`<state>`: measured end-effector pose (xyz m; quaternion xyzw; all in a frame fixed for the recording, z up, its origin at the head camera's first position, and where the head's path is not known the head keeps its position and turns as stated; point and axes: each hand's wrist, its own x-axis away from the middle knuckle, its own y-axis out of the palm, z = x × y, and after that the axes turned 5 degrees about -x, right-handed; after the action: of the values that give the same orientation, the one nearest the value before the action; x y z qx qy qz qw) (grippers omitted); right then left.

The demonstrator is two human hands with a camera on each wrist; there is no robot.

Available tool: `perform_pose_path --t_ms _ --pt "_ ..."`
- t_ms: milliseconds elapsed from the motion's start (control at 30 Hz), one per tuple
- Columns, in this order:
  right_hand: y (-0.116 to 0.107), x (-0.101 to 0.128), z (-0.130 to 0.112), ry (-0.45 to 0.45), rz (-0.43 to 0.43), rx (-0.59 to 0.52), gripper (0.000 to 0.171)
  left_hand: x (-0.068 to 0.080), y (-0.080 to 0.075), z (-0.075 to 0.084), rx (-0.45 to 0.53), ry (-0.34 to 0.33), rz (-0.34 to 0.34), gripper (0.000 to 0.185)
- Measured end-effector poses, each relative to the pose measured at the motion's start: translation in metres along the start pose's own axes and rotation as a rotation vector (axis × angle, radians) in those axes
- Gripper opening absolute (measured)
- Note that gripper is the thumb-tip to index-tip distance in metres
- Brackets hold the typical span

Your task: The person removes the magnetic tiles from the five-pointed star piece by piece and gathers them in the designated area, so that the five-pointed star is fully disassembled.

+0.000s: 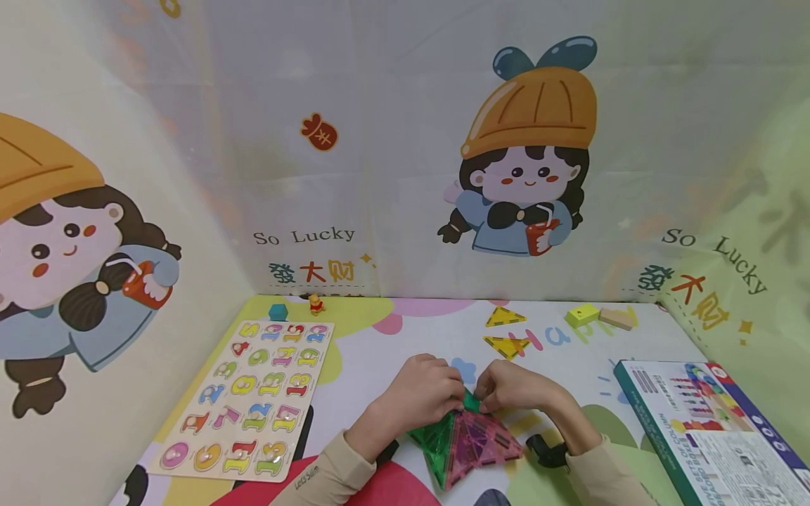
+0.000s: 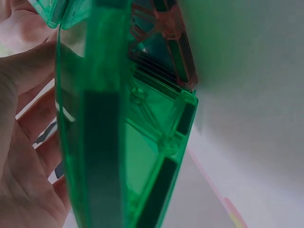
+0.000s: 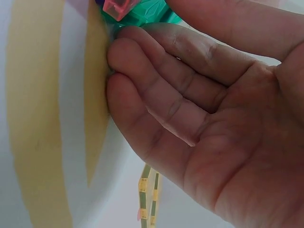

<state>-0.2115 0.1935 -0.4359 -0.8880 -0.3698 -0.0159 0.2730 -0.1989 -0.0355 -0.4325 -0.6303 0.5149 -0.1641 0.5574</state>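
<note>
From where I sit, the biggest thing in view is the printed play mat [image 1: 392, 351] covering the table, with the cartoon backdrop behind it. On its left lies the number puzzle board [image 1: 249, 397], and at the right edge a long toy box [image 1: 709, 429]. Near the front centre stands the piece I care about: a small pyramid of magnetic tiles [image 1: 465, 443], green and pink translucent triangles leaning together, its base on the mat and its peak between the two hands. My left hand [image 1: 420, 397] has its fingers curled over the peak from the left, and the left wrist view shows the green tile [image 2: 102, 142] edge-on against the palm. My right hand [image 1: 512, 386] pinches the peak from the other side; the right wrist view shows its fingers [image 3: 156, 90] bent, their tips at the pink and green corner [image 3: 128, 9]. I judge these tiles to be light, stiff and smooth plastic, held only by edge magnets, so the shape would likely fold if squeezed on a face; the framed edges near the corners look like the sound place to grip. Farther back lie two loose yellow triangle tiles [image 1: 505, 330], then a yellow block [image 1: 582, 315] touching a wooden block [image 1: 616, 318], and smallest, a teal cube [image 1: 278, 312] and a tiny bear figure [image 1: 316, 303].
</note>
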Motion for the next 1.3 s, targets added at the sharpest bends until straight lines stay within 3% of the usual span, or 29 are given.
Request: perform_pose_path --t_ms 733,900,1067,1167,1300 --pt "-0.006 0.003 0.001 -0.002 -0.016 -0.04 0.006 -0.003 0.005 0.002 0.052 -0.101 0.017 0.007" --pt "-0.004 0.002 0.001 -0.008 -0.03 -0.05 0.007 -0.003 0.013 0.004 0.026 -0.122 0.044 0.007" --pt "0.008 -0.006 -0.003 -0.028 -0.051 -0.059 0.01 0.003 0.023 -0.003 0.066 -0.181 -0.016 0.007" --pt "0.012 -0.008 -0.006 -0.007 -0.034 -0.051 0.011 0.008 0.014 -0.011 0.184 -0.236 -0.101 0.006" --pt "0.007 -0.004 -0.008 0.012 -0.014 -0.016 0.013 0.007 0.0 -0.016 0.333 -0.248 -0.233 0.01"
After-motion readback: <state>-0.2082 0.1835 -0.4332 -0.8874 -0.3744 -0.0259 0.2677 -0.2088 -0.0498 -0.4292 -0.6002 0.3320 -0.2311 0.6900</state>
